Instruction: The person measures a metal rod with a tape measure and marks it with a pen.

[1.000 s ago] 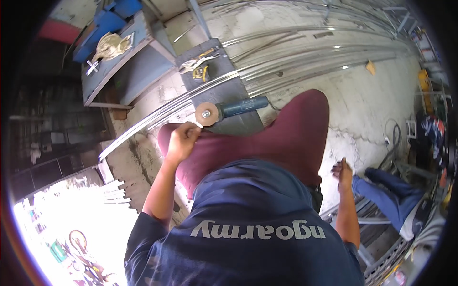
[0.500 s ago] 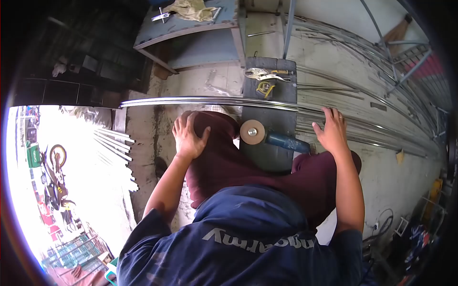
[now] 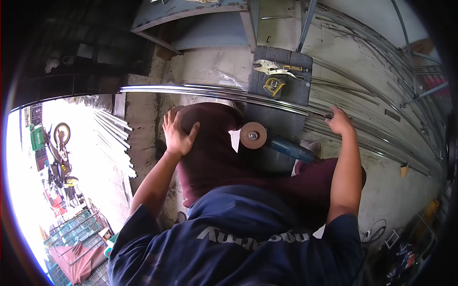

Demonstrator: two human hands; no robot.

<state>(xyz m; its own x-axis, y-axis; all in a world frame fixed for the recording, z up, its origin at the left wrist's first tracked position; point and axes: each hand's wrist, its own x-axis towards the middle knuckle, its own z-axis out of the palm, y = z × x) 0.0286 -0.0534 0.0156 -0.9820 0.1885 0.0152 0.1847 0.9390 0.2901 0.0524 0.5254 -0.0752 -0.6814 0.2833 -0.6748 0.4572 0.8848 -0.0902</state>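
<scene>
My left hand [image 3: 176, 138] rests on my left knee with its fingers spread, holding nothing. Out to the right, my right hand [image 3: 340, 122] curls its fingers round a shiny metal tube [image 3: 281, 107] in a long bundle that crosses the dark work block [image 3: 281, 119]. An angle grinder [image 3: 288, 147] with a round brown disc [image 3: 253, 135] lies on the block, near my right knee. Beyond the tubes, locking pliers [image 3: 268, 67], a yellow tape measure [image 3: 273, 86] and a small yellow-and-black tool [image 3: 292, 68] lie on the block.
A metal-framed bench [image 3: 191, 16] stands ahead. More long metal bars [image 3: 381, 143] lie across the floor on the right, below a grey metal frame [image 3: 408, 47]. White tubes [image 3: 112, 131] are stacked at the left, by a bright opening with a parked motorcycle [image 3: 59, 157] outside.
My right hand has gone from open above the tubes to closed round one. The near tubes have shifted slightly on the block. My left hand stays on the knee; the view has shifted.
</scene>
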